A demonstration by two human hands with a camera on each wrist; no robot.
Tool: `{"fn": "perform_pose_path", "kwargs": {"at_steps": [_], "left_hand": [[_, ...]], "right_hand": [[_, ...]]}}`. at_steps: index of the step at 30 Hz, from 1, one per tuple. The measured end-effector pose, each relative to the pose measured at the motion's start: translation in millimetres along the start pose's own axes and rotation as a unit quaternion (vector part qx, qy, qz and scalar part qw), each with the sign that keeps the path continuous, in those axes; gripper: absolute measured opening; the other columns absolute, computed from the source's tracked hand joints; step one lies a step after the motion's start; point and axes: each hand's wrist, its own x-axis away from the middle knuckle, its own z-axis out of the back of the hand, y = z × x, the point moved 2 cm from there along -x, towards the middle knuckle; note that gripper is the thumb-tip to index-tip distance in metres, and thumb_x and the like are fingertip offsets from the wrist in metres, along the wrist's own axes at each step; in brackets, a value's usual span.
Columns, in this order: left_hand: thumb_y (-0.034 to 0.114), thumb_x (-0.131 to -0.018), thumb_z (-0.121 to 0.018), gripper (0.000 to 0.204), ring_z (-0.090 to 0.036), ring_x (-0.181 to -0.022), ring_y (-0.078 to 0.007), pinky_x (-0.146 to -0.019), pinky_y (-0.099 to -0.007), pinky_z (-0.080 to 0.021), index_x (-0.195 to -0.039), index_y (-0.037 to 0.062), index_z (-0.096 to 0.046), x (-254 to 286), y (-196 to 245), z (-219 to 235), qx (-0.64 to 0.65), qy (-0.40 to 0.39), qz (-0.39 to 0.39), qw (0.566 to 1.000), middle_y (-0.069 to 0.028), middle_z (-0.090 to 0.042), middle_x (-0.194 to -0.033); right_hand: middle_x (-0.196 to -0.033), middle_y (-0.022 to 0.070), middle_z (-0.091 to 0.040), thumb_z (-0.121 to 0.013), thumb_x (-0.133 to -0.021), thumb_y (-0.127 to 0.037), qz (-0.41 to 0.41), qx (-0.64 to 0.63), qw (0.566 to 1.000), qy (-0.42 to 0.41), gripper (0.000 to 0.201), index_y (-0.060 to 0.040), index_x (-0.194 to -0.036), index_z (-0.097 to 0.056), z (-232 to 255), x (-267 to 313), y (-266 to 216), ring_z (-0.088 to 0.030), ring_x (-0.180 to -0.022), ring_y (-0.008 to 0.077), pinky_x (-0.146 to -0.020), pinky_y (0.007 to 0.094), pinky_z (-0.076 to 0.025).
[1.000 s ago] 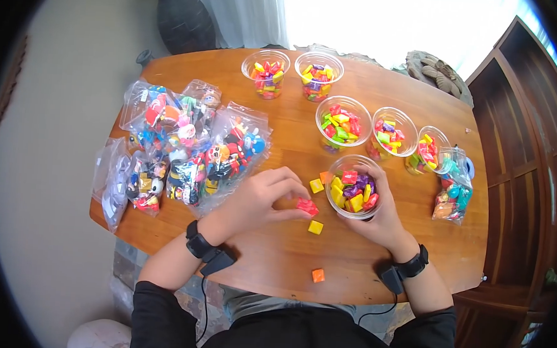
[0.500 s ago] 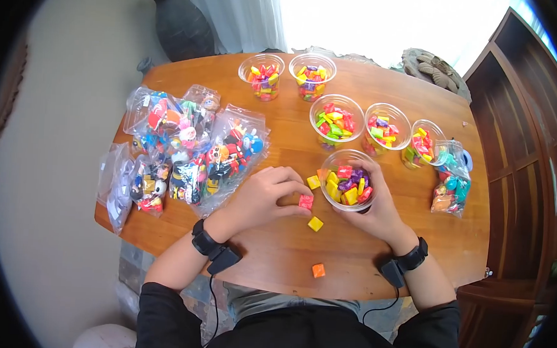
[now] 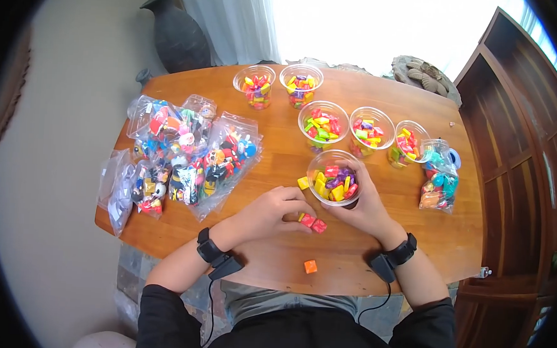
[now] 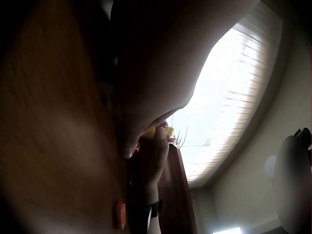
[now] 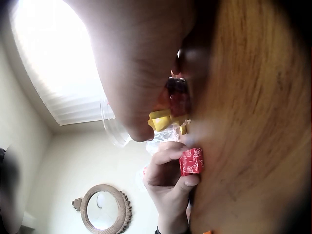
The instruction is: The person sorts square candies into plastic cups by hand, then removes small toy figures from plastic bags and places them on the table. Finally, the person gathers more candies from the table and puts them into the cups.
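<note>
In the head view, my left hand [image 3: 270,212] pinches wrapped red candies [image 3: 318,226] low over the table, with a bit of yellow beside them at the fingertips. From the right wrist view, a red candy [image 5: 191,162] shows between the left thumb and a finger. My right hand [image 3: 370,209] grips the side of a clear plastic cup [image 3: 332,201] holding yellow, red and purple candies. Left of that cup lies a yellow candy [image 3: 303,183]; an orange candy [image 3: 310,266] lies near the table's front edge.
Several clear cups of candies, among them a green-and-red one [image 3: 322,124], stand farther back. Bags of small figures [image 3: 185,150] cover the table's left part. Another filled bag [image 3: 438,189] lies at the right, beside a wooden cabinet [image 3: 513,136].
My left hand has moved toward the yellow candy in front of the cup, which no longer shows separately. Two red pieces now show at its fingertips. My right hand keeps its grip on the cup.
</note>
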Motion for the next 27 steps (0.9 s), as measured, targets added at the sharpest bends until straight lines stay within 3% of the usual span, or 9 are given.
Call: {"fn": "perform_pose_path", "kwargs": {"at_steps": [1,4,8,10,13,16,20,25,27], "left_hand": [[0.023,-0.086,-0.094,0.031,-0.071,-0.091,-0.0209,-0.08,-0.0358,-0.06,-0.114,0.0142,-0.082,1,-1,0,0.004,-0.021,0.039,0.999,-0.0061,-0.071,-0.112],[0.02,-0.086,-0.094,0.034,-0.071,-0.083,-0.0187,-0.074,-0.0347,-0.06,-0.117,0.0128,-0.082,2,0,1,0.02,0.011,0.017,1.0,-0.006,-0.073,-0.107],[0.019,-0.086,-0.094,0.035,-0.072,-0.083,-0.0206,-0.076,-0.0357,-0.06,-0.118,0.0121,-0.083,6,-8,9,0.028,0.039,0.066,0.997,-0.005,-0.074,-0.1],[0.018,-0.084,-0.095,0.037,-0.072,-0.084,-0.0202,-0.076,-0.0346,-0.06,-0.119,0.0117,-0.084,4,-2,16,-0.053,0.07,0.008,0.996,-0.0051,-0.074,-0.095],[0.016,-0.083,-0.096,0.04,-0.07,-0.083,-0.0188,-0.075,-0.0329,-0.058,-0.12,0.0114,-0.084,1,11,28,-0.07,0.122,-0.037,0.989,-0.0046,-0.075,-0.097],[0.016,-0.082,-0.096,0.043,-0.067,-0.083,-0.0176,-0.076,-0.0322,-0.056,-0.123,0.0115,-0.084,-9,24,43,-0.033,0.192,-0.029,0.98,-0.0037,-0.074,-0.095],[0.015,-0.083,-0.096,0.052,-0.063,-0.094,-0.0177,-0.087,-0.0327,-0.054,-0.132,0.01,-0.079,-50,41,52,-0.051,0.126,0.008,0.991,-0.0036,-0.067,-0.096],[0.02,-0.087,-0.095,0.048,-0.062,-0.096,-0.0169,-0.089,-0.0329,-0.054,-0.125,0.0052,-0.07,-51,39,56,-0.046,0.106,0.009,0.993,-0.0034,-0.065,-0.1],[0.024,-0.087,-0.097,0.05,-0.064,-0.095,-0.0179,-0.09,-0.0339,-0.055,-0.123,0.0045,-0.068,-40,41,56,0.012,-0.015,0.138,0.99,-0.0051,-0.065,-0.103]], "right_hand": [[-0.146,0.018,-0.056,-0.095,-0.083,-0.017,0.003,-0.001,1.0,-0.001,0.087,0.0023,-0.151,-0.046,0,0,1,-0.059,-0.14,0.0284,-0.12,0.0402,-0.048],[-0.145,0.0177,-0.056,-0.096,-0.082,-0.018,0.009,-0.006,1.0,0.003,0.087,0.0019,-0.151,-0.046,-1,0,1,-0.059,-0.139,0.0282,-0.119,0.0402,-0.048],[-0.145,0.0177,-0.056,-0.096,-0.083,-0.018,0.007,-0.01,1.0,-0.001,0.087,0.0015,-0.151,-0.047,-1,-1,1,-0.059,-0.138,0.0281,-0.118,0.0401,-0.048],[-0.144,0.0177,-0.056,-0.096,-0.083,-0.018,0.005,-0.015,1.0,0.002,0.086,0.0012,-0.152,-0.046,-2,0,1,-0.059,-0.138,0.0283,-0.118,0.0401,-0.049],[-0.144,0.0176,-0.056,-0.095,-0.083,-0.018,0.01,-0.016,1.0,0.001,0.086,0.0013,-0.151,-0.046,-1,0,1,-0.059,-0.138,0.0282,-0.118,0.0401,-0.049],[-0.144,0.0176,-0.056,-0.095,-0.084,-0.017,0.012,-0.016,1.0,-0.001,0.086,0.0012,-0.152,-0.046,0,0,1,-0.059,-0.138,0.0282,-0.118,0.0404,-0.049],[-0.143,0.0178,-0.057,-0.095,-0.085,-0.019,0.025,-0.013,1.0,0.003,0.084,0.0012,-0.151,-0.046,-2,0,2,-0.06,-0.136,0.028,-0.116,0.0402,-0.05],[-0.14,0.0188,-0.059,-0.095,-0.087,-0.022,0.057,-0.011,0.998,0.015,0.08,0.0016,-0.148,-0.049,1,-1,-4,-0.065,-0.13,0.0287,-0.109,0.0402,-0.055],[-0.139,0.0191,-0.06,-0.094,-0.087,-0.021,0.061,-0.015,0.998,0.026,0.078,0.0013,-0.148,-0.05,2,-1,-1,-0.065,-0.129,0.0299,-0.108,0.0405,-0.056]]}}
